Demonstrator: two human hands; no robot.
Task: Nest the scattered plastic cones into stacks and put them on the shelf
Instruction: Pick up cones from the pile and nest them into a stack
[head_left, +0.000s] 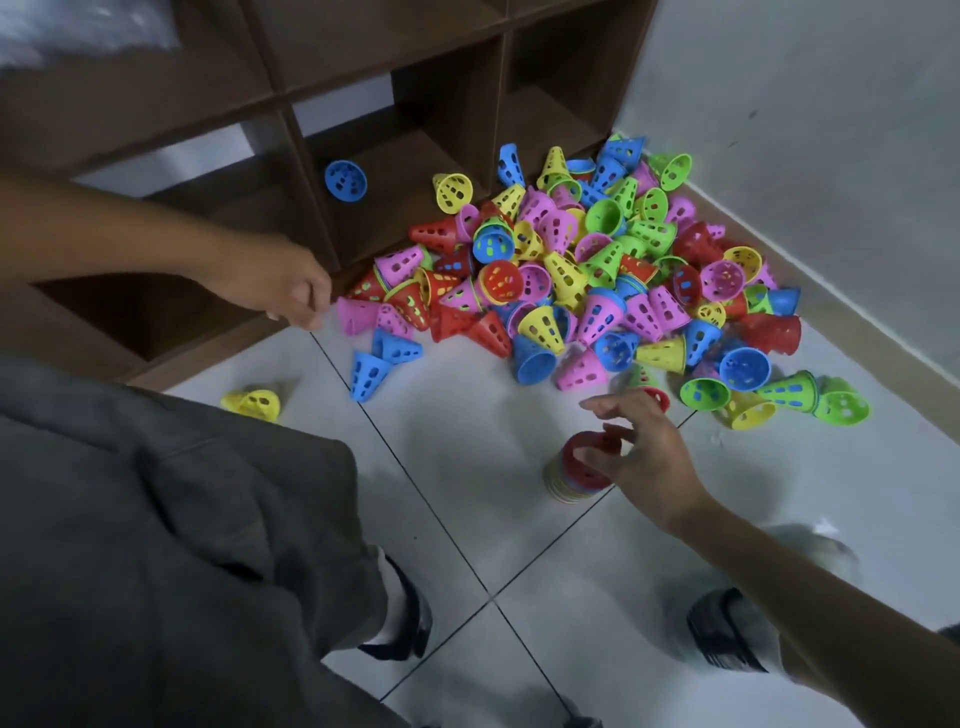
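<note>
Mostly, cone pile (587, 270): a loose heap of red, pink, yellow, green and blue perforated cones on the tiled floor (467, 467), centre to right of the frame, against the shelf's foot and the wall (831, 130).
Stack (576, 470): nested cones standing on the floor at lower centre, a red one on top.
Right hand (641, 457): over the stack, fingertips touching the red top cone, fingers spread; whether it grips, I cannot tell.
Left hand (285, 283): centre left, fingers curled together, beside a pink cone (358, 314); whether it holds that cone is unclear.
Strays: a blue cone (345, 180) and a yellow cone (453, 192) inside a lower shelf compartment.
Shelf (291, 88): dark brown cubbies, upper left.
</note>
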